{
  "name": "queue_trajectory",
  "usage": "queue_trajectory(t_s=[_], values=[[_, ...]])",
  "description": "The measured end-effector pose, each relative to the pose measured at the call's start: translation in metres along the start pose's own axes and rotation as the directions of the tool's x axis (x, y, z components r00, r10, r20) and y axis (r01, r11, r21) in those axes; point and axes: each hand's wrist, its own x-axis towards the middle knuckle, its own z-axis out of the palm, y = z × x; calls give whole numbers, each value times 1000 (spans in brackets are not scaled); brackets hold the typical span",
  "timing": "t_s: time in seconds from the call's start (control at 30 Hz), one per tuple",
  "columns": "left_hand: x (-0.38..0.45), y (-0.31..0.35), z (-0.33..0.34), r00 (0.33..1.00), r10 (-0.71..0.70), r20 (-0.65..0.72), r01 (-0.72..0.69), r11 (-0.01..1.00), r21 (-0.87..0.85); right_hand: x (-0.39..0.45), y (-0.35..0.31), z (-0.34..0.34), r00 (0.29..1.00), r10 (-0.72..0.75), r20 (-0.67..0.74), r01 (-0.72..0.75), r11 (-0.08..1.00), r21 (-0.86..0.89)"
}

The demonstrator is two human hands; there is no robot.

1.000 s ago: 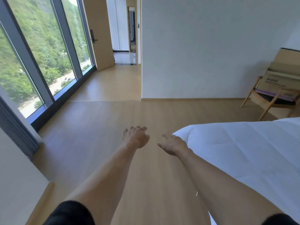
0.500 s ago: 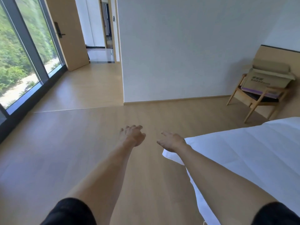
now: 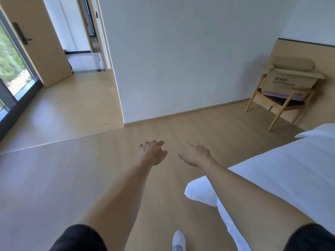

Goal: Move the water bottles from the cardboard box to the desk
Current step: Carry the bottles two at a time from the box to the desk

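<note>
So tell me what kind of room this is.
Probably a hotel bedroom: a bed with white bedding, a wooden armchair holding the cardboard box, and a door with an electronic lock beside floor-to-ceiling windows.

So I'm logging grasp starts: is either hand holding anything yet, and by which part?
Nothing is held. The left hand and right hand are both empty above the floor; the cardboard box sits apart on the chair.
</note>
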Motion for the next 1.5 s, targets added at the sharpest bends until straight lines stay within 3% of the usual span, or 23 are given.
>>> queue_trajectory(t_s=[0.47,0.87,1.3,1.5], values=[[305,18,-75,1000,7,12,-8,994,105,293,41,-68,996,74,44,-77,995,65],[503,108,-92,973,219,66,-226,967,120,444,119,-119,977,210,49,-213,975,67],[749,273,-113,835,526,159,-547,825,142,604,270,-208,818,575,22,-571,807,154],[840,353,-126,757,621,203,-651,741,165,658,325,-250,744,668,-14,-645,724,245]])
